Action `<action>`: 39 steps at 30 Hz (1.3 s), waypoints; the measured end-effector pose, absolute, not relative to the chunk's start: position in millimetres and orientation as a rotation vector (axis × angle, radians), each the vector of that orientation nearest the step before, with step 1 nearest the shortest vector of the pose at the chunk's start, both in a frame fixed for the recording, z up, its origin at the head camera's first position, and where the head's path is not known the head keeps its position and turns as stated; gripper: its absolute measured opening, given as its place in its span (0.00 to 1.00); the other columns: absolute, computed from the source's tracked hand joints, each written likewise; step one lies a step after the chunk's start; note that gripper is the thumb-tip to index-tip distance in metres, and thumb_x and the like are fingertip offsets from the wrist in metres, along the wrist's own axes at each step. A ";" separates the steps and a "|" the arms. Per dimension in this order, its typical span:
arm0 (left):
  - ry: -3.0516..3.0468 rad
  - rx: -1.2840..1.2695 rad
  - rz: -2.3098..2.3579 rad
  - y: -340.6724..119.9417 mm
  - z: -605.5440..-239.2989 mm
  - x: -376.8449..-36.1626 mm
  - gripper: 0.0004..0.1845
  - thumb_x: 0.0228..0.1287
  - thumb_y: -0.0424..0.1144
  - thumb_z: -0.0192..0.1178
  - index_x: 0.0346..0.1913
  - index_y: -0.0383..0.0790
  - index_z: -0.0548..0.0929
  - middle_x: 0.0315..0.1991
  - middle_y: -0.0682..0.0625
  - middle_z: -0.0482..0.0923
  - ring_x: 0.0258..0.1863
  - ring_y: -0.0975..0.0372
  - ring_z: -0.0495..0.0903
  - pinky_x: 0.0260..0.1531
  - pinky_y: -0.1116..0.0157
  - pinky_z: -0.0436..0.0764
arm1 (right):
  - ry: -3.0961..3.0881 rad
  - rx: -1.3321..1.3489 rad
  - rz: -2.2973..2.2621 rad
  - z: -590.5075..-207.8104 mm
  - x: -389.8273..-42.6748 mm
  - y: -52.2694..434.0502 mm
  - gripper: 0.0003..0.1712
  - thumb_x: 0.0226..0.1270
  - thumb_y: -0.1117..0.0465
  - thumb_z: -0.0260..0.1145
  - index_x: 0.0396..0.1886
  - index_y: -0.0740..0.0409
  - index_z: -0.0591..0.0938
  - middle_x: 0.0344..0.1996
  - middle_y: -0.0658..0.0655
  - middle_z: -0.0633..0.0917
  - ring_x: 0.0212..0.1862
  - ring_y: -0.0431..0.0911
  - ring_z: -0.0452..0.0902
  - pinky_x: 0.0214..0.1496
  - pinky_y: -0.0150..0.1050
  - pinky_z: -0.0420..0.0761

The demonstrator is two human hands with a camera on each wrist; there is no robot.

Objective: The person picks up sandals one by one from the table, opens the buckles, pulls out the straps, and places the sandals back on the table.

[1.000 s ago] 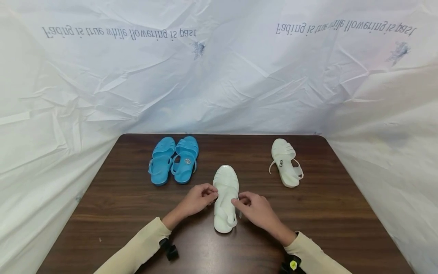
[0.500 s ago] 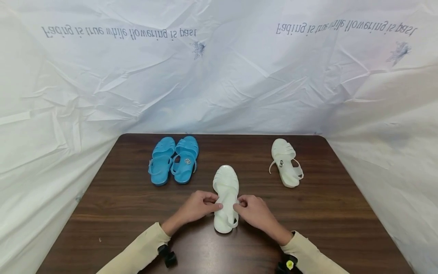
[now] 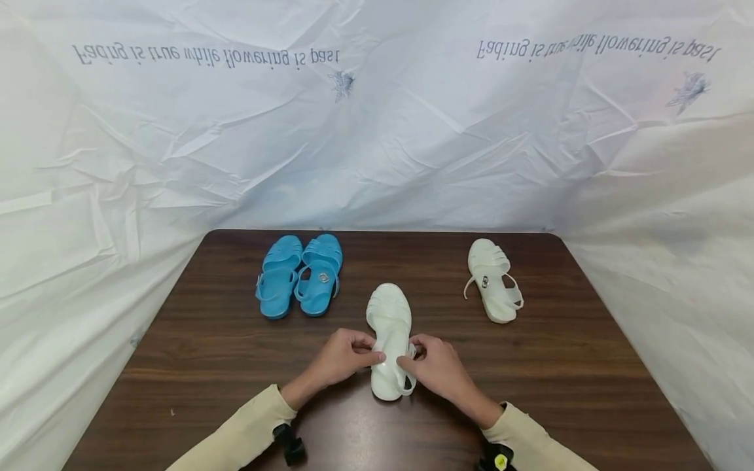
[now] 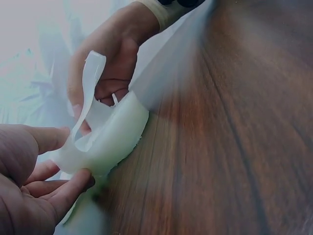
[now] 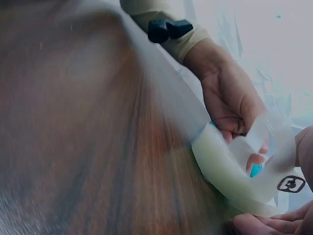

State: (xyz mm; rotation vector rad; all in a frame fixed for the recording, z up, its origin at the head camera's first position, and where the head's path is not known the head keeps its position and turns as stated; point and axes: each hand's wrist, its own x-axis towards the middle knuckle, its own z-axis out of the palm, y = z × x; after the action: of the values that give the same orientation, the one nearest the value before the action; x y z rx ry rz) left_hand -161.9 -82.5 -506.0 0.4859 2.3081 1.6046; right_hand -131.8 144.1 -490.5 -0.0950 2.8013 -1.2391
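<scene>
A white jelly sandal (image 3: 389, 314) lies toe-away at the middle of the dark wooden table (image 3: 194, 353). My left hand (image 3: 370, 354) pinches its left side at the ankle strap. My right hand (image 3: 408, 358) pinches the right side by the buckle. In the left wrist view my left hand (image 4: 54, 171) grips the sandal's heel (image 4: 110, 139), and its strap (image 4: 91, 88) loops up in front of my right hand (image 4: 110, 58). In the right wrist view the heel (image 5: 227, 171) and the buckle (image 5: 290, 184) show between both hands.
A pair of blue sandals (image 3: 302, 275) sits side by side at the back left. A second white sandal (image 3: 493, 288) lies at the back right. Crumpled white sheeting (image 3: 377, 131) surrounds the table on three sides.
Both hands have slid toward the sandal's heel and closed in on the ankle strap. The sandal itself has barely shifted.
</scene>
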 end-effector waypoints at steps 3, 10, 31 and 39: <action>2.316 0.486 1.627 -79.9 -505.5 -160.6 0.12 0.63 0.44 0.73 0.41 0.37 0.90 0.34 0.52 0.89 0.32 0.67 0.86 0.30 0.69 0.83 | 2.796 -0.093 -1.289 -490.3 -130.9 145.7 0.16 0.57 0.61 0.69 0.46 0.56 0.87 0.25 0.46 0.82 0.27 0.38 0.77 0.30 0.35 0.76; 2.338 0.504 1.686 -71.2 -498.7 -158.2 0.11 0.63 0.43 0.73 0.40 0.39 0.91 0.34 0.52 0.89 0.34 0.67 0.87 0.31 0.69 0.83 | 2.805 -0.039 -1.434 -489.6 -133.0 151.1 0.18 0.58 0.67 0.65 0.48 0.56 0.90 0.17 0.46 0.81 0.20 0.38 0.76 0.25 0.34 0.76; 2.355 0.624 1.827 -19.5 -468.1 -185.5 0.11 0.65 0.45 0.72 0.44 0.43 0.90 0.41 0.50 0.90 0.43 0.62 0.88 0.42 0.68 0.85 | 2.759 0.147 -1.669 -452.5 -151.7 197.2 0.15 0.66 0.66 0.67 0.51 0.61 0.89 0.35 0.58 0.91 0.31 0.40 0.82 0.33 0.32 0.80; 2.271 0.725 1.894 9.7 -455.0 -199.6 0.15 0.66 0.42 0.72 0.51 0.39 0.88 0.47 0.48 0.89 0.45 0.62 0.88 0.43 0.68 0.85 | 2.783 0.205 -1.674 -431.0 -165.6 227.8 0.17 0.66 0.65 0.65 0.52 0.65 0.88 0.30 0.59 0.90 0.26 0.39 0.80 0.28 0.34 0.80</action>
State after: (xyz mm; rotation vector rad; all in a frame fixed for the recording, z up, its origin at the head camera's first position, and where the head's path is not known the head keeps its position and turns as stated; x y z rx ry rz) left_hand -199.6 9.7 -455.0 0.7247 2.2705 1.8937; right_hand -165.6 227.8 -431.0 0.2049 2.7830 -1.6740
